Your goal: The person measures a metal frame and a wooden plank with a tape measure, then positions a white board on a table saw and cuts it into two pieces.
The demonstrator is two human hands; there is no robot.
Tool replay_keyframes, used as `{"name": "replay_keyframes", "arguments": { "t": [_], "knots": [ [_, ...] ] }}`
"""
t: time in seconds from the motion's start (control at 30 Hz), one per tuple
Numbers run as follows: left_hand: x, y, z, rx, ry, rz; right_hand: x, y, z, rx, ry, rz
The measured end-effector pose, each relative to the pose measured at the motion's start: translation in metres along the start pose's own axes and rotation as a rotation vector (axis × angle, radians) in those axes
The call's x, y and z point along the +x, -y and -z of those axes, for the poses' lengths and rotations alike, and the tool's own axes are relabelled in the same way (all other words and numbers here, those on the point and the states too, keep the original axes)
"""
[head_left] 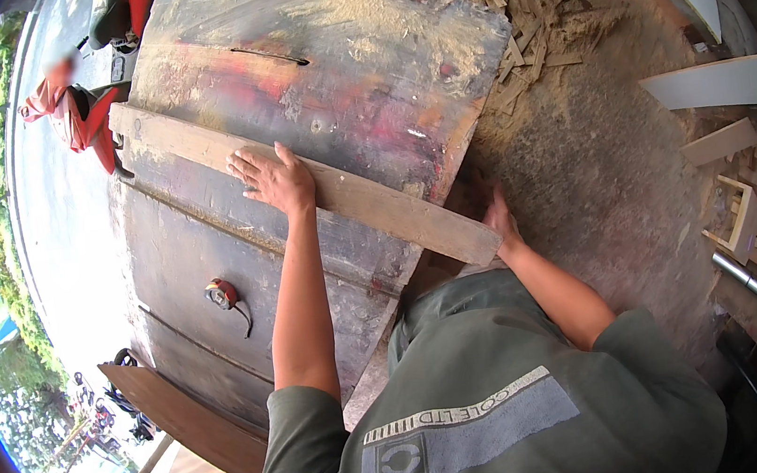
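A long wooden plank [374, 201] lies slantwise across a worn, paint-stained worktable [206, 220]. Its near right end sticks out past the table's edge, close to my body. Flat on top of the plank, near its middle, rests my left hand [282, 180] with the fingers spread. My right hand [502, 219] is at the plank's overhanging end, its fingers stretched out and its palm side against or close beside the end; part of the hand is hidden behind the wood. A red and black tape measure [221, 295] sits on the table left of my left forearm.
Wood offcuts [520, 39] and sawdust litter the floor beyond the table. At the right are white panels [729, 86], timber scraps [743, 215] and a metal tube [749, 283]. A curved brown board [188, 416] stands at lower left. Red-and-black motorbikes [80, 112] are parked at upper left.
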State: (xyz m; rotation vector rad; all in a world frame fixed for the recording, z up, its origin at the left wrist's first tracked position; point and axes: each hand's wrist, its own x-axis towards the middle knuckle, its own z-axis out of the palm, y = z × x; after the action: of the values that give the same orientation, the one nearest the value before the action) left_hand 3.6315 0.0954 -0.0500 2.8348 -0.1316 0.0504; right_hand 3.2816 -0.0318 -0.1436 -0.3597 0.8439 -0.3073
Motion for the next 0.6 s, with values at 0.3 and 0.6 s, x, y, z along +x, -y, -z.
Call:
{"name": "replay_keyframes", "arguments": {
  "t": [0.3, 0.6],
  "knots": [
    [0.000, 0.000, 0.000, 0.026, -0.001, -0.017, 0.019, -0.014, 0.020, 0.057, -0.065, -0.067],
    [0.004, 0.003, 0.006, 0.043, 0.011, -0.010, 0.040, 0.005, 0.017, -0.071, -0.226, -0.087]
  ]
}}
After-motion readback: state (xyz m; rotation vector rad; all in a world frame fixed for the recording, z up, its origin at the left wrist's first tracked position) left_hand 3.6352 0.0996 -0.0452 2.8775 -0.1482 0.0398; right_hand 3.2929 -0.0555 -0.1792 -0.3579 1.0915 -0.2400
